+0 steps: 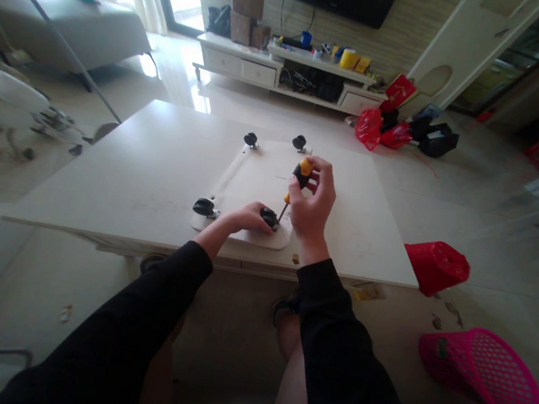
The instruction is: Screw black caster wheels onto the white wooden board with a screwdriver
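A white rounded board (257,183) lies on the pale table (154,166), with black caster wheels at its corners: two far ones (251,139) (300,143) and a near-left one (204,207). My left hand (246,217) is closed around the near-right caster (268,216), holding it against the board. My right hand (313,201) grips a screwdriver (299,178) with an orange and black handle. Its shaft slants down and its tip meets the caster's base beside my left hand.
A red bin (436,265) and a pink mesh basket (486,376) lie on the floor to the right. A white TV cabinet (287,74) with clutter stands at the back, red bags (380,129) beside it. A grey sofa (73,27) is at the far left.
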`<state>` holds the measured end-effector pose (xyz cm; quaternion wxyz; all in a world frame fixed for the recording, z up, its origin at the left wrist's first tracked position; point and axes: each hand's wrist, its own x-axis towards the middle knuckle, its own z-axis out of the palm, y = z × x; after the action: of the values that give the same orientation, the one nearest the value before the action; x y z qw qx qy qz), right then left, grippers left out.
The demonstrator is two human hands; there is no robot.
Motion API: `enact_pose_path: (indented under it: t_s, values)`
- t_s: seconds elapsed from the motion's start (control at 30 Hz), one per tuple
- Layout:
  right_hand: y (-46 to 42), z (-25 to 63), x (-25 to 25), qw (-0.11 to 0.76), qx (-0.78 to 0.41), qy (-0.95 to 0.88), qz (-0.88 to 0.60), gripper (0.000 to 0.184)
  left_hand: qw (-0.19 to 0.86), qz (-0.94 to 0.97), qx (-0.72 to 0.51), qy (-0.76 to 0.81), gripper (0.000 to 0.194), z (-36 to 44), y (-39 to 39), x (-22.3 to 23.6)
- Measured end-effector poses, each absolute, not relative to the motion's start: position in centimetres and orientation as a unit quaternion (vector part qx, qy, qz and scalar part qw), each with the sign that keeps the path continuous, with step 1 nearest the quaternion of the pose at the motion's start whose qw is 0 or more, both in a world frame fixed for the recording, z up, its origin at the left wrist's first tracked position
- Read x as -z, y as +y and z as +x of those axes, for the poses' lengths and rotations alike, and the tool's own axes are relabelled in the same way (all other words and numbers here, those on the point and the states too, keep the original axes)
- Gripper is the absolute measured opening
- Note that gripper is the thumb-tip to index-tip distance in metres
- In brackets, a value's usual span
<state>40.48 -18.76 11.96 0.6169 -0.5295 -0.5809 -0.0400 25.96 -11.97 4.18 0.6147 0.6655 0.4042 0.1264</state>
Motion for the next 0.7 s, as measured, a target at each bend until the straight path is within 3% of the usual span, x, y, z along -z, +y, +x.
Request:
enact_pose_path:
  t_s: [0.07,0.27,0.4,0.53,0.7]
  values:
    - [-18.7,40.5,-11.9,0.611,0.034,-0.587,-0.53,0.045,0.606,0.667,-0.124,0.415,0.036,26.0,-12.0,-4.2]
    - [-18.7,40.4,-11.9,0.612,0.036,-0.58,-0.536,0.039,0.606,0.66,-0.124,0.427,0.03,26.1,-12.4,-4.8]
    - [-18.7,40.4,-11.9,0.616,0.012,-0.581,-0.532,0.047,0.584,0.66,-0.128,0.454,0.032,26.1,-12.6,-5.2]
    - [-18.8,40.3,-12.1,0.612,0.042,-0.576,-0.54,0.036,0.579,0.664,-0.129,0.455,0.035,26.2,-12.5,-5.0]
    - [-18.7,40.3,-12.0,0.625,0.022,-0.577,-0.525,0.042,0.569,0.671,-0.132,0.457,0.037,26.2,-12.4,-4.6]
